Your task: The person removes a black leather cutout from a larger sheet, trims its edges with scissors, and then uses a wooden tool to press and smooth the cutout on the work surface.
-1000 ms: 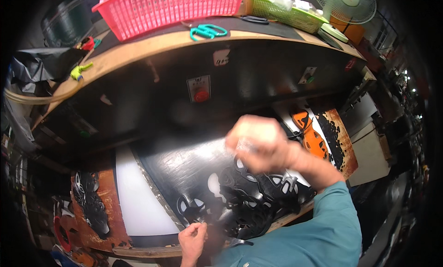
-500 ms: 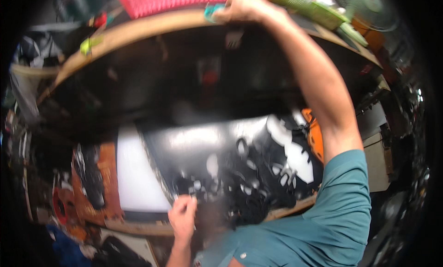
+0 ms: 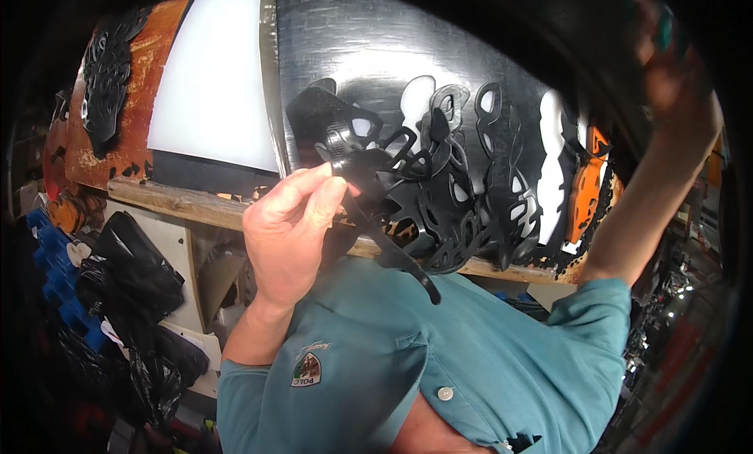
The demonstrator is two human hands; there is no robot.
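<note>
My left hand (image 3: 290, 227) is closed in a pinch, thumb against fingers, on a thin black cut-out piece (image 3: 404, 266). Its curved strip hangs down past the bench edge in front of my shirt. More black cut-outs (image 3: 463, 219), with loops and holes, lie in a heap just beyond that hand. At the upper right, dim and smeared, is my right hand (image 3: 667, 81), its arm stretched out. A small teal thing (image 3: 664, 30) shows among its fingers; its kind is not clear.
The black sheet (image 3: 361, 30) carries the heap; a white sheet (image 3: 212, 78) lies to its left. White cut shapes (image 3: 551, 164) and an orange one (image 3: 584, 191) are at right. A wooden edge (image 3: 176, 201) runs along the front. Black bags (image 3: 141, 274) sit lower left.
The view has tipped down toward the bench. My right hand has left the upper shelf edge and is now at the far right. The black piece in my left hand now shows clearly.
</note>
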